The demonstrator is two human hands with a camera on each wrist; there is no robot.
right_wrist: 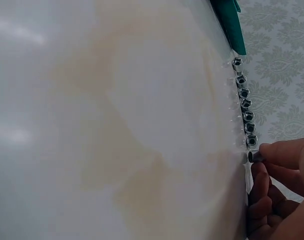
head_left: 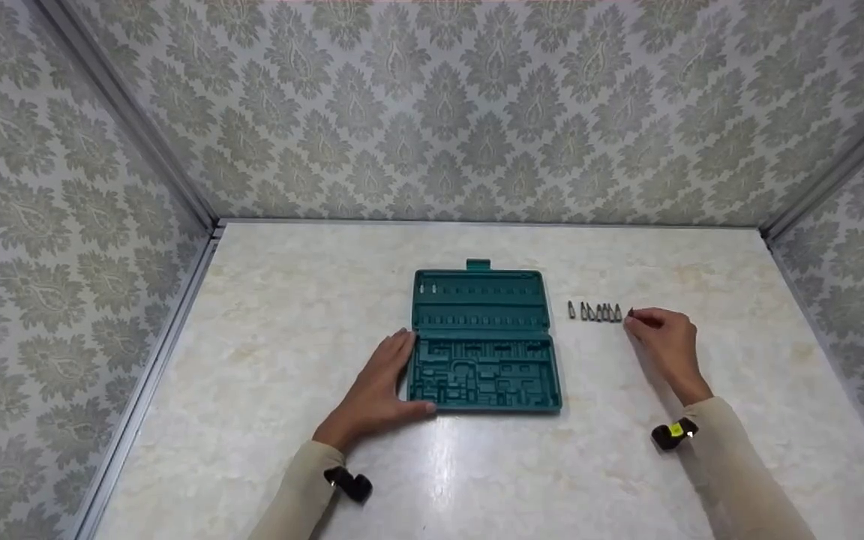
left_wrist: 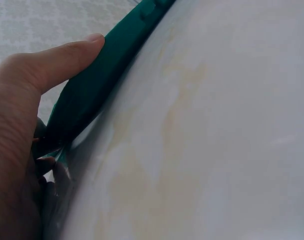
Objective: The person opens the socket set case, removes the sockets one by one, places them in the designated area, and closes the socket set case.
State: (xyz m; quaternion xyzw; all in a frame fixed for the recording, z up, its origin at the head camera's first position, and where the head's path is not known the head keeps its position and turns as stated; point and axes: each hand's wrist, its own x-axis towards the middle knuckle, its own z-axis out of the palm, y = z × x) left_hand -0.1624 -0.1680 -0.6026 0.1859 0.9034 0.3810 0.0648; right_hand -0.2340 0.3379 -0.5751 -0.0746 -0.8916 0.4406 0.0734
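Note:
A dark green plastic case point(head_left: 480, 337) lies unfolded on the table, its moulded slots facing up. My left hand point(head_left: 379, 386) rests at its front left corner, fingers along the left side and thumb against the front edge; the left wrist view shows that thumb point(left_wrist: 67, 57) on the case wall. Right of the case, several small metal sockets point(head_left: 598, 312) lie side by side in a row, their square holes facing me in the right wrist view. At the row's right end my right hand point(head_left: 668, 341) pinches another socket point(right_wrist: 255, 156) between thumb and fingertips.
Two small pale shiny spots show in the upper left of the case's far half; their kind is too small to tell. A latch tab point(head_left: 478, 264) sticks out at the far edge. Patterned walls point(head_left: 443, 112) enclose the marbled table point(head_left: 289, 277) at the back and sides.

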